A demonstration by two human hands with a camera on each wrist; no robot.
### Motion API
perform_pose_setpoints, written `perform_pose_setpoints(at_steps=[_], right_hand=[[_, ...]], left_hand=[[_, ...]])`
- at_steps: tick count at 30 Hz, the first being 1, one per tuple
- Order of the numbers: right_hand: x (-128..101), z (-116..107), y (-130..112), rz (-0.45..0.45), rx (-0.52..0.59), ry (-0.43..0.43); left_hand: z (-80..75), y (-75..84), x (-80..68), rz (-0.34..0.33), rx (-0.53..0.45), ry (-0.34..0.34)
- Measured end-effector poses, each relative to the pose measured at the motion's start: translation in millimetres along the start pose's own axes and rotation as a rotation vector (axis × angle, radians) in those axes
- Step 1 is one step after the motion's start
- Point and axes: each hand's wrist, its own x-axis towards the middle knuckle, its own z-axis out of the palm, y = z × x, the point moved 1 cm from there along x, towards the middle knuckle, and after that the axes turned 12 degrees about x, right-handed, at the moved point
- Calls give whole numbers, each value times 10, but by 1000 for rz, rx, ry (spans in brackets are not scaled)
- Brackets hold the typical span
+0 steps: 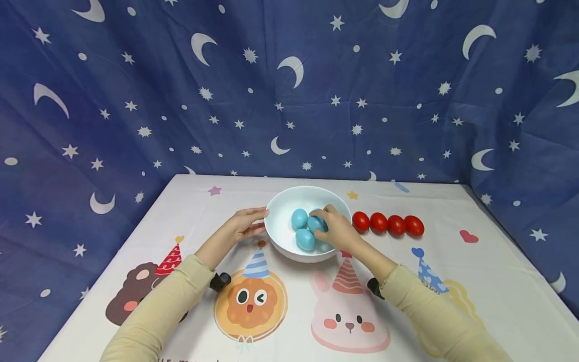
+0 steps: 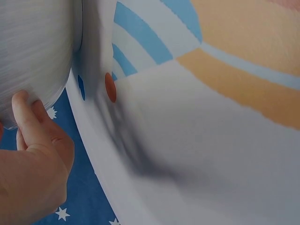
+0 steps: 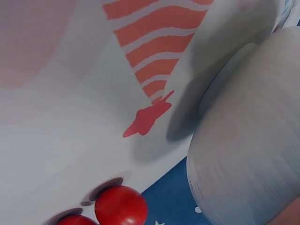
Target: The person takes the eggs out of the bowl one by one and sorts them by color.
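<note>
We see the white bowl (image 1: 289,201) at the centre of the surface (image 1: 488,281), holding blue eggs (image 1: 299,218). The right hand (image 1: 336,230) reaches into it — fingers curled around one blue egg (image 1: 315,222). The left hand (image 1: 244,224) rests on the bowl's left wall, fingers straight. Four red eggs (image 1: 388,224) lie in a row just right of the bowl.

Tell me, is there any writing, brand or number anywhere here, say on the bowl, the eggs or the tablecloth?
None can be read. The white bowl, the blue eggs and the red eggs are plain. The tablecloth carries only cartoon pictures; a few dark letters at its near edge are cut off and too small to read.
</note>
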Motion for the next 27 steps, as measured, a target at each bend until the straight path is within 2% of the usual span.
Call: perform_pose_setpoints(at_steps=[8, 13, 21, 27], right_hand=[[-4, -49, -10, 42, 144, 40], [-15, -110, -42, 38, 203, 48], [-32, -236, -136, 12, 214, 52], [-142, -369, -197, 20, 239, 57]], left_hand=[[2, -9, 2, -12, -14, 1], [3, 2, 1, -14, -15, -4], [-15, 21, -5, 7, 7, -3], [4, 11, -18, -5, -5, -4]])
